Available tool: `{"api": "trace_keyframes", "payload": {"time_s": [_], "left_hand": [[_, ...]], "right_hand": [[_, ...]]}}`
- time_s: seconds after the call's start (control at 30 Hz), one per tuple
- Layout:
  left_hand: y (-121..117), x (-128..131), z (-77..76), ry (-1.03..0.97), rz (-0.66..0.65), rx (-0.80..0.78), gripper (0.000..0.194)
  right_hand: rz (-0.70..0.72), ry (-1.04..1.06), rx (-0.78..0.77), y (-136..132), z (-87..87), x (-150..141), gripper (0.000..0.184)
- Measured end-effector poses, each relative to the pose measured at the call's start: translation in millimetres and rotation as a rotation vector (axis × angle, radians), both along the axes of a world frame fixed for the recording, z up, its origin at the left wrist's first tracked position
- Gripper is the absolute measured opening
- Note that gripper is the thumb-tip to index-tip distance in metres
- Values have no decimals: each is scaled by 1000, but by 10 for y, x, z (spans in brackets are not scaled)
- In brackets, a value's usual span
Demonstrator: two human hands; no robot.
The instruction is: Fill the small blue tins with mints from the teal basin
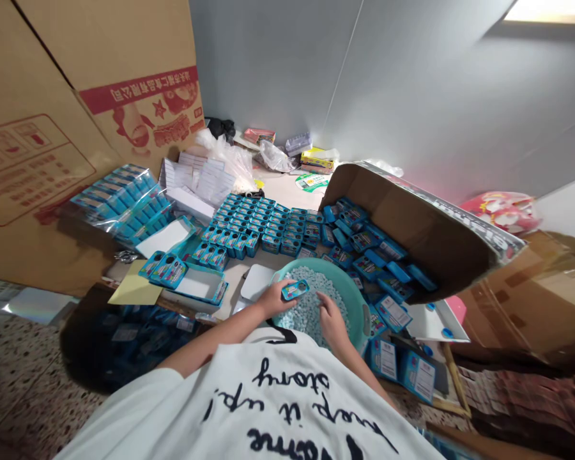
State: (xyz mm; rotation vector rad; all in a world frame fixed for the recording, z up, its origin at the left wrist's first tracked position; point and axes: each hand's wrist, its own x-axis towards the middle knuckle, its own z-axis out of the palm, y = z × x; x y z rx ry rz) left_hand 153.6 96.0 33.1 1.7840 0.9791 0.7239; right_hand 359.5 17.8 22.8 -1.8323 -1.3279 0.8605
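Left hand (pixel 272 299): grip clamped on a small blue tin (pixel 295 290), held open side up just over the near left rim of the teal basin (pixel 359 300). Tin sits between thumb and fingers, level, above the basin's contents.

Right hand (pixel 331 319): down inside the basin, fingers resting in the heap of pale blue-grey pieces (pixel 311 291). Grip partly curled; cannot tell whether it is closed on any pieces.

Basin stands on the surface directly in front of the person's white shirt (pixel 268 409).

Beyond the basin: open tins in rows (pixel 259 223), packed side by side. Right of them, a tipped cardboard box (pixel 412 223) spills blue packets (pixel 368 249) toward the basin. Left: a clear bag of blue packs (pixel 119 201), and a flat tray (pixel 196 284) with two tins at its end. Large carton (pixel 52 128) stands far left.
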Motion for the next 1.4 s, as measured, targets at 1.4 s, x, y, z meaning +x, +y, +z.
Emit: {"api": "trace_keyframes", "payload": {"time_s": [1.4], "left_hand": [[-1778, -2005, -560, 455, 773, -103, 37]], "right_hand": [[488, -512, -295, 464, 158, 125, 10]]}}
